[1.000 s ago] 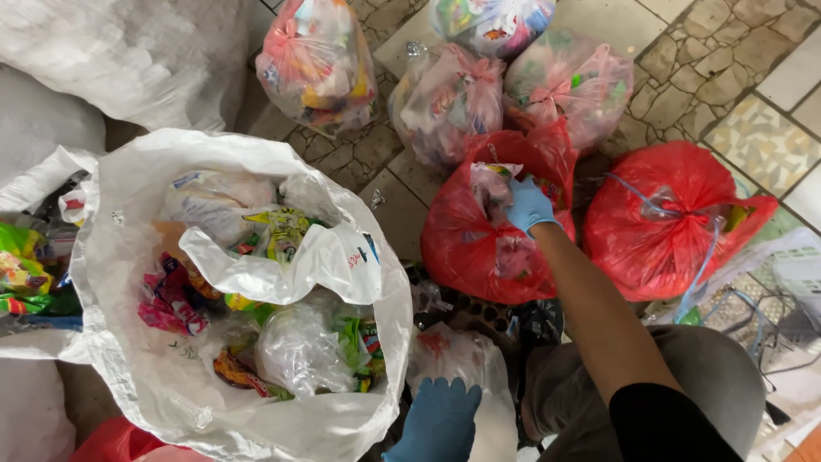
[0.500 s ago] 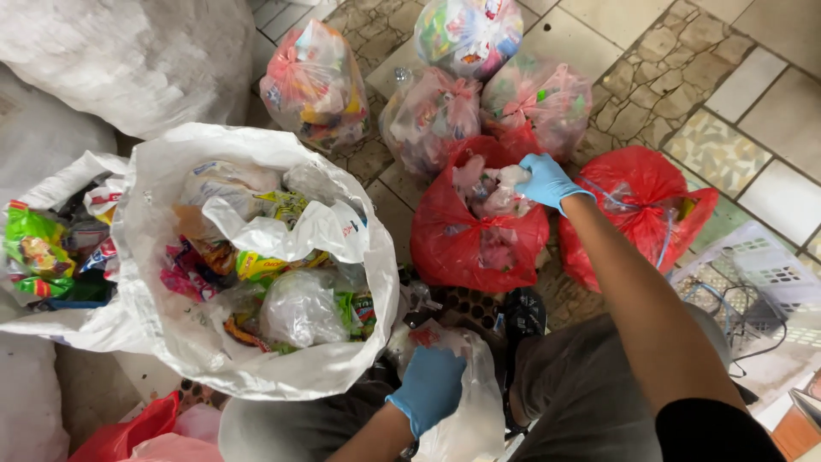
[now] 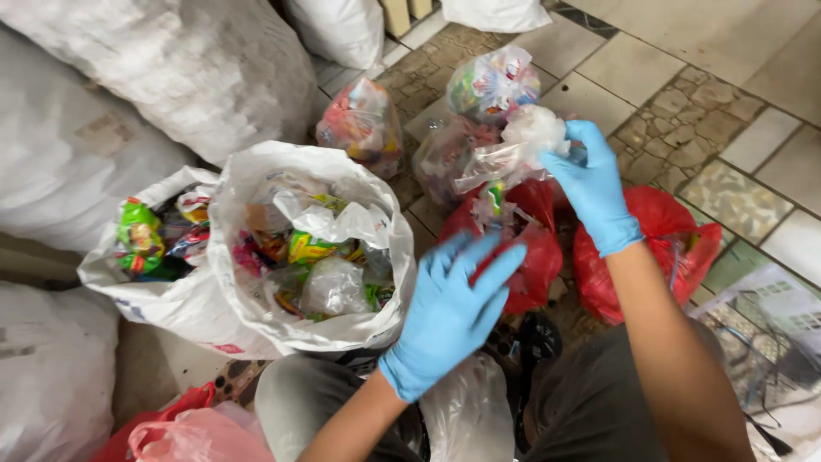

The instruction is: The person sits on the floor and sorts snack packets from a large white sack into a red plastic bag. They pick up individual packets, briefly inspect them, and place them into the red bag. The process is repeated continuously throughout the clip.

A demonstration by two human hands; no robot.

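surface: tiled floor [image 3: 658, 64] | on it: white sacks [image 3: 162, 77], red bags [image 3: 676, 248], clear tied bags [image 3: 363, 120]

Right hand [image 3: 593, 190], blue glove, lifts a crumpled clear plastic wrapper [image 3: 513, 154] above the open red bag [image 3: 522, 248]. Another red bag [image 3: 658, 248] sits just right of that wrist, tied. Left hand [image 3: 449, 312], blue glove, fingers spread, hovers just right of the big white sack [image 3: 256, 316], full of green, yellow, pink snack wrappers & clear film. Further left of it, a smaller white sack [image 3: 145, 291] w/ green packets. Beyond the right hand: three tied clear bags of colourful wrappers [image 3: 496, 81], [image 3: 363, 124], [image 3: 449, 154]. Pale label patch [image 3: 103, 137] on the large white sack far left, top.
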